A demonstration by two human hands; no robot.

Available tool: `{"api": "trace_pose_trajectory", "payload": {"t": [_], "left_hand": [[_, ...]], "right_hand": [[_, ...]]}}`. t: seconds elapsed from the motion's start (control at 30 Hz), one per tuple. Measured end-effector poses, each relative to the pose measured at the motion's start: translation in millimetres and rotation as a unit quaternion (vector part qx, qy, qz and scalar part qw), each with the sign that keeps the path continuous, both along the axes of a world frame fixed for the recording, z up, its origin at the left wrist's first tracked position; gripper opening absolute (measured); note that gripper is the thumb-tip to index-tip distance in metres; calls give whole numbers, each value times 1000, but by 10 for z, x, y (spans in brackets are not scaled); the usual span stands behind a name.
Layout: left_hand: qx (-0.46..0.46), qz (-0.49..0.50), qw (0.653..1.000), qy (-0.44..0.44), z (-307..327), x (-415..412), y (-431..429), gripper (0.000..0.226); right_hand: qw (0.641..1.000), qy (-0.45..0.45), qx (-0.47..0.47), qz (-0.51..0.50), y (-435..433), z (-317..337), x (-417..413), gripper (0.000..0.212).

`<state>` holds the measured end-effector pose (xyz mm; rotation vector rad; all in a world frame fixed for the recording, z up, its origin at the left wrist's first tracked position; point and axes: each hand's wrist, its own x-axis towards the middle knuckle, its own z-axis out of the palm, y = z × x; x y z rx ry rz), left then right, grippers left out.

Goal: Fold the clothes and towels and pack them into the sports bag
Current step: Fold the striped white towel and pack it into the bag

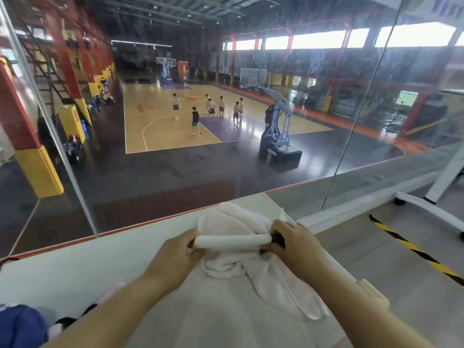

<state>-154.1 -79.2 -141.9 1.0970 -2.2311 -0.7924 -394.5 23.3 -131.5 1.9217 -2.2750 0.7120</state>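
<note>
White towel (233,232) is seen crumpled in the lower middle of the frame, laid on a pale table (88,262) that is set against a glass wall (150,187). Its folded near edge is held at 2 ends: the left end is gripped by the left hand (175,254) and the right end by the right hand (296,244), fingers being curled round the cloth on both sides. A loose tail is trailed toward the lower right, beside the right forearm. A blue garment (20,325) is glimpsed in the lower left corner (only partly in frame). Beyond the glass, a basketball court (163,126) with players is seen in the upper middle.
</note>
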Motion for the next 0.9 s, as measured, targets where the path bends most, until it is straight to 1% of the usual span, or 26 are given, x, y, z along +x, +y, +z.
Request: {"api": "trace_pose_trajectory", "payload": {"t": [0.07,0.2,0.33,0.43,0.5,0.53,0.6,0.67,0.73,0.8,0.83,0.9], "left_hand": [[-29,6,999,18,199,105,23,18],[-71,37,996,44,629,299,75,11],[-69,45,995,64,955,470,209,6],[-56,59,995,64,1092,593,265,5],[-52,76,993,72,1157,660,249,6],[-49,85,992,79,1185,681,229,6],[-30,114,989,87,1196,697,154,6],[10,158,982,99,1160,696,62,7],[74,218,962,150,1109,696,-34,11],[114,284,935,179,1037,725,-131,22],[118,310,929,165,993,746,-160,28],[111,332,932,97,873,784,-176,46]], "right_hand": [[999,-32,5,-14,69,153,66,36],[999,-40,28,2,207,554,177,31],[995,-63,66,29,335,948,268,25],[991,-66,104,52,394,1199,326,25],[992,-43,109,53,371,1325,372,23],[994,-15,96,44,316,1362,387,20],[997,59,47,17,140,1373,419,15],[995,93,-19,3,-62,1309,455,20],[995,82,-63,-13,-219,1228,490,28],[996,62,-63,-22,-328,1114,501,31],[997,50,-53,-18,-353,1046,506,30],[999,35,-2,5,-351,876,501,26]]}}
